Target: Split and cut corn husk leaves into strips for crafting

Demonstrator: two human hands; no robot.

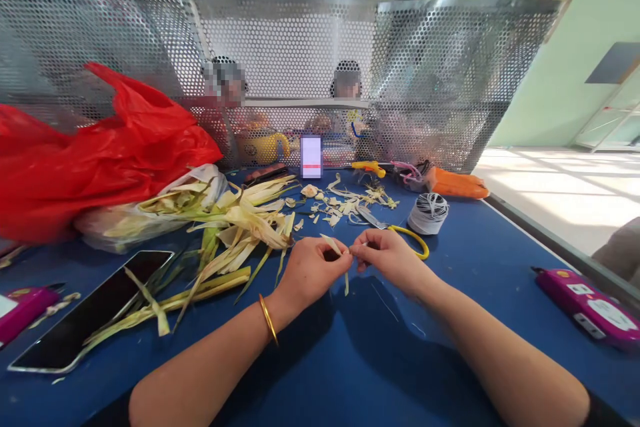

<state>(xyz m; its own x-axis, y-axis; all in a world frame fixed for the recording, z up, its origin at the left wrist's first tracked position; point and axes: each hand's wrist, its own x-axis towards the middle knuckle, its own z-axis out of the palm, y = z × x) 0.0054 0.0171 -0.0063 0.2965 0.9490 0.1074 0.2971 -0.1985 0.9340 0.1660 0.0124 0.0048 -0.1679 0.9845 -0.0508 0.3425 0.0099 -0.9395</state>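
Observation:
My left hand [310,270] and my right hand [387,257] meet over the blue table [350,360], fingers pinched together on a thin pale leaf strip [334,246] held between them. A gold bangle [268,319] circles my left wrist. To the left lies a heap of pale green and yellow leaf strips [235,223]. Just beyond my right hand lie yellow-handled scissors [400,230] and a spool of white thread [428,213].
A red plastic bag [90,153] and a clear bag of leaves sit at the left. A dark phone [95,310] lies front left; pink devices [590,307] at both sides. A lit phone [311,156] and an orange object [455,183] stand before the perforated metal screen; two people sit behind it.

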